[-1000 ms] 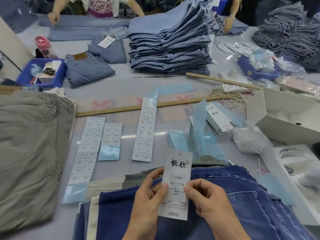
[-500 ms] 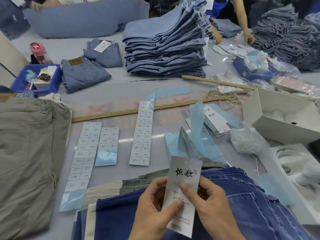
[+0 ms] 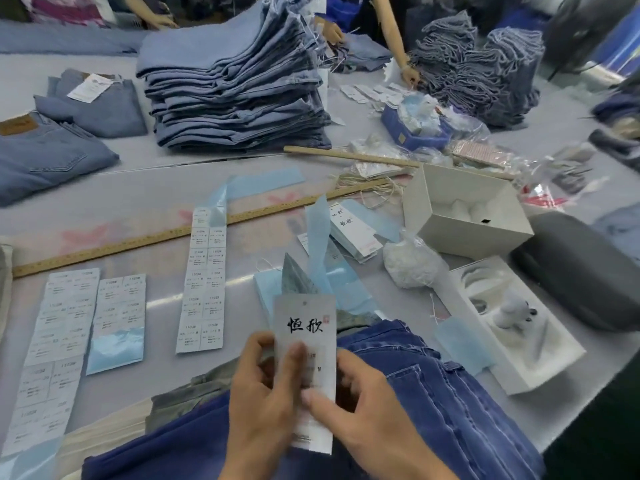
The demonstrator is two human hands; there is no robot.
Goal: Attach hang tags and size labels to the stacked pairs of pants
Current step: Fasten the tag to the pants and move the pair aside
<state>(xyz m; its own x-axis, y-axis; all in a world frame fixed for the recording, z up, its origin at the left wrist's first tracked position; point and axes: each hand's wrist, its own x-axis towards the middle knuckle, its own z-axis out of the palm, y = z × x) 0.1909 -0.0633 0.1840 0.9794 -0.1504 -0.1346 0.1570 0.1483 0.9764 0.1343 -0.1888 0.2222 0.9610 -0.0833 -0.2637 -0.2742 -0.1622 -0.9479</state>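
Hang tag [image 3: 306,327] stands upright, long axis vertical, above the blue pants [image 3: 450,403]; left hand [image 3: 258,407] and right hand [image 3: 367,417] pinch it from either side, equally near.

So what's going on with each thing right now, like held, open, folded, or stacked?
hang tag: upright, held in both hands
left hand: grips the tag, thumb on its front
right hand: pinches the tag's right edge
dark blue jeans: lying flat under the hands
sticker strip: flat, top backing peeled bare
light jeans stack: folded, piled high
white box: open
wooden ruler: lying flat
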